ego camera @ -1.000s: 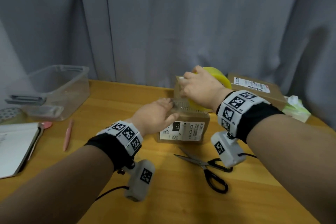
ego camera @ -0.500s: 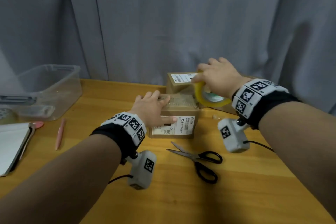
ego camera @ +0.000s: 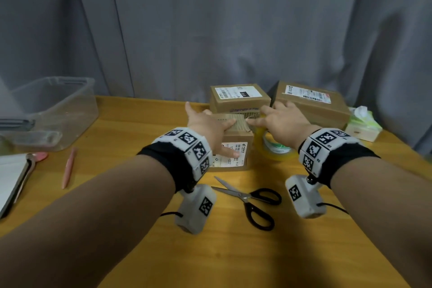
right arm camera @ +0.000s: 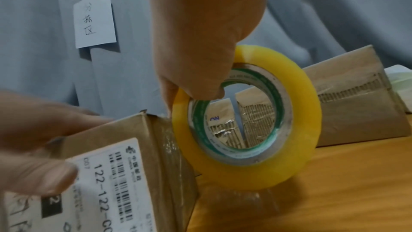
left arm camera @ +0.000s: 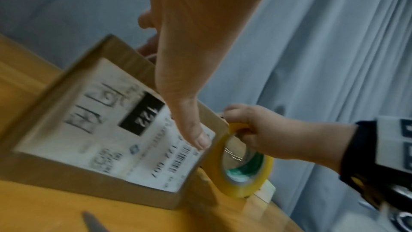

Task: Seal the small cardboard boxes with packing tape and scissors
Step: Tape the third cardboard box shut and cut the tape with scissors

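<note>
A small cardboard box (ego camera: 240, 140) (left arm camera: 55, 94) (right arm camera: 100, 138) with a white label stands mid-table. My left hand (ego camera: 208, 126) (left arm camera: 189, 77) (right arm camera: 29, 138) lies flat on its top, thumb straight on the front label. My right hand (ego camera: 280, 121) (left arm camera: 267, 135) (right arm camera: 200, 50) grips a yellow tape roll (ego camera: 273, 154) (left arm camera: 240, 193) (right arm camera: 301, 130), thumb through the core, low against the box's right side. Shiny tape runs from the box top down that side. Black-handled scissors (ego camera: 250, 199) lie open on the table just in front of the box.
Two more cardboard boxes (ego camera: 238, 98) (ego camera: 311, 105) stand behind, with a tissue pack (ego camera: 364, 124) at the right. A clear plastic bin (ego camera: 53, 110), a pink pen (ego camera: 67, 168) and a notebook (ego camera: 11, 177) lie to the left. A grey curtain hangs behind the table.
My right hand has carried the tape roll from above the box's far edge over to the right and down beside it. My left hand has slid up onto the box top.
</note>
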A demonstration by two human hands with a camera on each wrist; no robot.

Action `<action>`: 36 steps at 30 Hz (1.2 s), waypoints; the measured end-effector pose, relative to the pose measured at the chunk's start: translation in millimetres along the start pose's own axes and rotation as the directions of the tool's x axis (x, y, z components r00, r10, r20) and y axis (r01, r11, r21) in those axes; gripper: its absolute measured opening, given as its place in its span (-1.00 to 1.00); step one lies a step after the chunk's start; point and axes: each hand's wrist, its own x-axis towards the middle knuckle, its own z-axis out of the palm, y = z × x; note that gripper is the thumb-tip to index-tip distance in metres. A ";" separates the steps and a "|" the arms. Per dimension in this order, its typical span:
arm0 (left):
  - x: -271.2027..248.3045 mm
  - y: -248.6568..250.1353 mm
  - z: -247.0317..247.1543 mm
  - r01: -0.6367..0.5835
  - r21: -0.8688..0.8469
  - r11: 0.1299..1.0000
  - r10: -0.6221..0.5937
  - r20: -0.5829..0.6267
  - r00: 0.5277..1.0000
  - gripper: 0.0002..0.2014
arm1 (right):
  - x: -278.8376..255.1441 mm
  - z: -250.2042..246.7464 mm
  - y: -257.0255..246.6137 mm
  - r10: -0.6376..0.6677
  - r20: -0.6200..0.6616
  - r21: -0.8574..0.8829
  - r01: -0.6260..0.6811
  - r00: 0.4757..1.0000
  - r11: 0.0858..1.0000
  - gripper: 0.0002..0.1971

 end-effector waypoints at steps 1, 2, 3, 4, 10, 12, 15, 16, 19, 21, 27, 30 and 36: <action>0.8 6.8 -0.5 -0.015 -0.009 1.000 0.015 -0.006 1.000 -0.01 | -0.3 -0.4 -0.6 -0.004 -0.005 -0.007 0.004 1.000 1.000 -0.44; 2.5 11.8 2.4 -0.048 -0.052 0.998 0.046 -0.034 0.998 -0.03 | -0.6 -1.0 -1.4 -0.009 -0.010 -0.022 0.008 1.000 1.000 -0.45; 4.0 13.6 7.4 -0.095 -0.128 0.987 0.086 -0.076 0.993 -0.07 | -0.9 -1.8 -2.1 -0.015 -0.015 -0.037 0.014 1.000 0.999 -0.45; 5.4 12.1 13.4 -0.145 -0.225 0.963 0.122 -0.113 0.986 -0.13 | -1.2 -2.6 -2.7 -0.024 -0.024 -0.039 0.023 0.999 0.999 -0.44; -3.2 -39.5 40.5 -0.285 -0.256 0.924 0.194 -0.330 0.924 -0.43 | -6.4 3.1 -6.7 0.035 0.005 0.372 -0.034 0.999 0.928 -0.39; -12.8 -52.8 43.9 -0.245 -0.219 0.944 0.154 -0.364 0.919 -0.50 | -5.1 0.5 -19.9 0.042 0.005 0.530 -0.038 0.999 0.847 -0.35; -27.5 -55.2 44.6 -0.207 -0.393 0.896 0.047 -0.380 0.924 -0.59 | 1.6 -14.4 -51.4 0.061 -0.001 0.606 -0.048 0.998 0.794 -0.38; -30.6 -53.6 45.1 -0.175 -0.510 0.842 -0.020 -0.353 0.935 -0.60 | 3.7 -20.4 -62.1 0.065 -0.001 0.599 -0.051 0.998 0.799 -0.42; -37.4 -47.6 51.4 -0.074 -0.763 0.642 -0.135 -0.208 0.969 -0.61 | 7.6 -31.6 -90.1 0.045 0.029 0.600 -0.053 0.999 0.798 -0.63; -37.2 -47.2 59.7 -0.050 -0.809 0.586 -0.128 -0.153 0.980 -0.56 | 7.6 -34.7 -101.1 0.036 0.042 0.648 -0.055 0.998 0.759 -0.65; -29.1 -69.0 72.7 -0.141 -0.855 0.499 -0.058 -0.196 0.979 -0.59 | 7.3 -29.2 -85.3 0.004 -0.007 0.895 0.005 1.000 0.445 -0.29; -17.5 -81.0 80.4 -0.196 -0.841 0.505 0.017 -0.218 0.976 -0.60 | 22.2 -23.7 -79.9 0.133 -0.210 0.791 0.089 0.969 0.605 -0.56; -10.1 -87.7 79.8 -0.265 -0.830 0.490 0.033 -0.286 0.958 -0.59 | 52.6 -7.8 -93.1 0.036 -0.268 0.756 0.187 0.963 0.627 -0.57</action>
